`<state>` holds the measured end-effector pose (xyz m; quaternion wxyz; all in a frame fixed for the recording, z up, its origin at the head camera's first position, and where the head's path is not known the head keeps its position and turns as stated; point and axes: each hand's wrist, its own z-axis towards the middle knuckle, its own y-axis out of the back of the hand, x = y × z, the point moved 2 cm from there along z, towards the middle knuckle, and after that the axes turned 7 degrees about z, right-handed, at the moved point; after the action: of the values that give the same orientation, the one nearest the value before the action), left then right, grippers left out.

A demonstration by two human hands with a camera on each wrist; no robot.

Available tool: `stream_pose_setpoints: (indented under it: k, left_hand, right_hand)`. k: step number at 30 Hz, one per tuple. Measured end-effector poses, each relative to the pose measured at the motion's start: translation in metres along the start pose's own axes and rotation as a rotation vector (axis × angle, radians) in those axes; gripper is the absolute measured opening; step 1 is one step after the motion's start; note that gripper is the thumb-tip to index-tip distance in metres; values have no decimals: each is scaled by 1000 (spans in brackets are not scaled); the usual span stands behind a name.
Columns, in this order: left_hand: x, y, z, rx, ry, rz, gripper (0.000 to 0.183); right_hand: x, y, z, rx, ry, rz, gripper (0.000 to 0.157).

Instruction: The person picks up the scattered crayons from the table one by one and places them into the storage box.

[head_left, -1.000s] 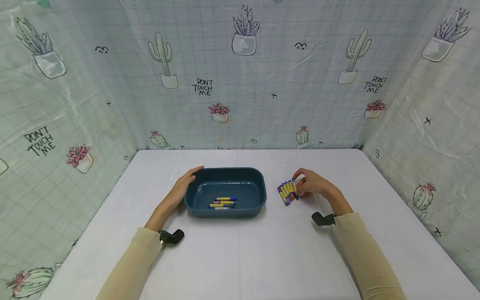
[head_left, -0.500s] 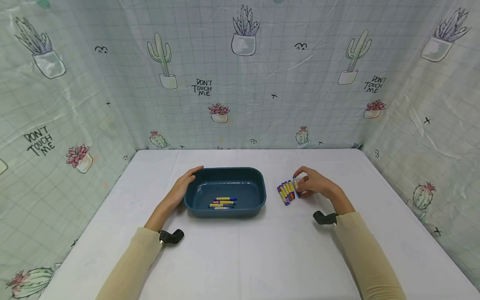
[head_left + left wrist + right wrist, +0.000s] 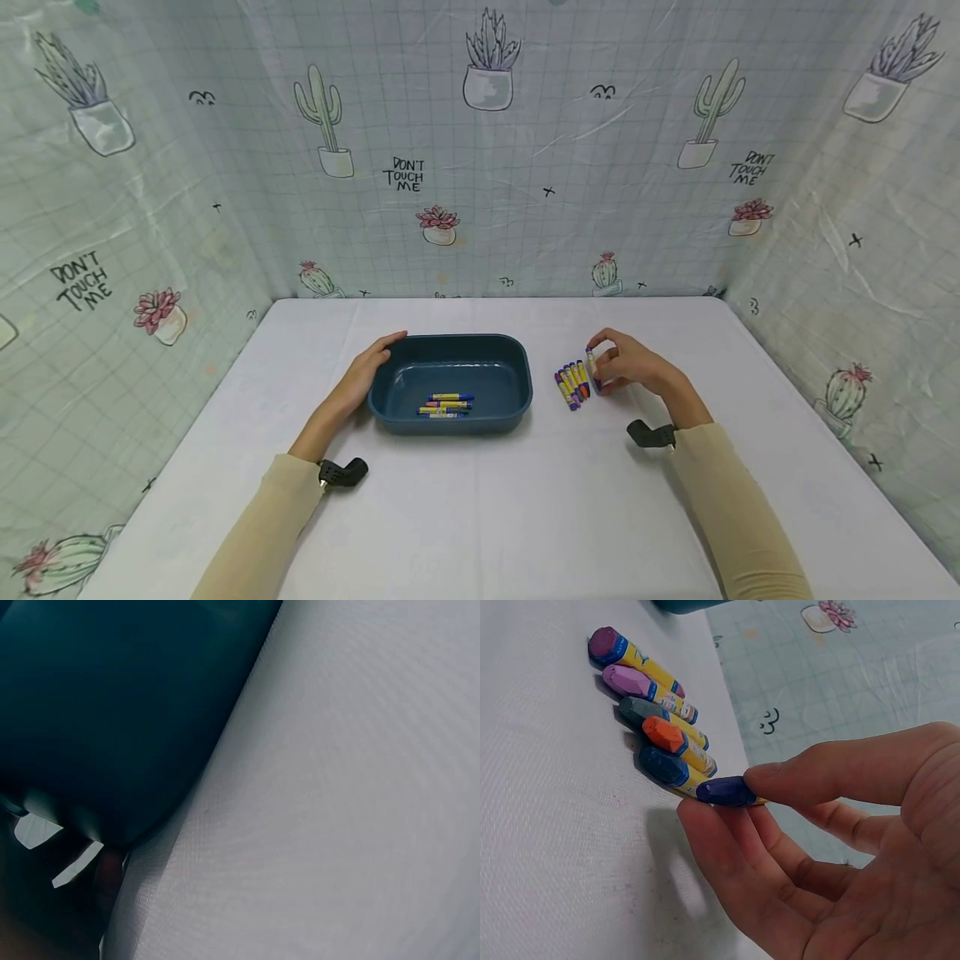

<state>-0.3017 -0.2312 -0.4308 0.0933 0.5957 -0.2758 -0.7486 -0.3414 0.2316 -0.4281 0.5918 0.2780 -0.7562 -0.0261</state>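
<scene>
My left hand (image 3: 363, 373) holds the left side of a deep blue rectangular tray (image 3: 517, 392), its fingers along the rim near the far corner. Dark in the left wrist view, those fingers touch the outer wall (image 3: 135, 735). Several yellow-wrapped crayons (image 3: 448, 406) lie inside the tray. My right hand (image 3: 633, 364) pinches a dark violet-blue crayon (image 3: 727, 792) between thumb and fingertips. Its tip overlaps the dark blue crayon (image 3: 666, 769) in the right wrist view. Beside that lie an orange crayon (image 3: 664, 735), a dark green one, a lilac one and a purple one, side by side.
Everything rests on a white-covered table (image 3: 480, 517). A pale curtain printed with cacti (image 3: 480, 250) stands along its back and both sides. A black wrist-worn device (image 3: 343, 473) sits at the left cuff, and another black device (image 3: 649, 434) at the right.
My right hand has drawn the crayon slightly right and away from the row, opening a gap beside the others. The left hand and tray have stayed put.
</scene>
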Motion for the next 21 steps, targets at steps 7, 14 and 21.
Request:
stream_pose_setpoints:
  k: [7, 14, 21]
  left_hand:
    - [12, -1, 4, -5, 15, -1, 49]
    - [42, -6, 13, -31, 1, -1, 50]
    - [45, -6, 14, -25, -25, 2, 49]
  right_hand:
    - [3, -1, 0, 4, 8, -3, 58]
    - [3, -5, -3, 3, 5, -16, 57]
    - [11, -6, -3, 10, 41, 0, 56]
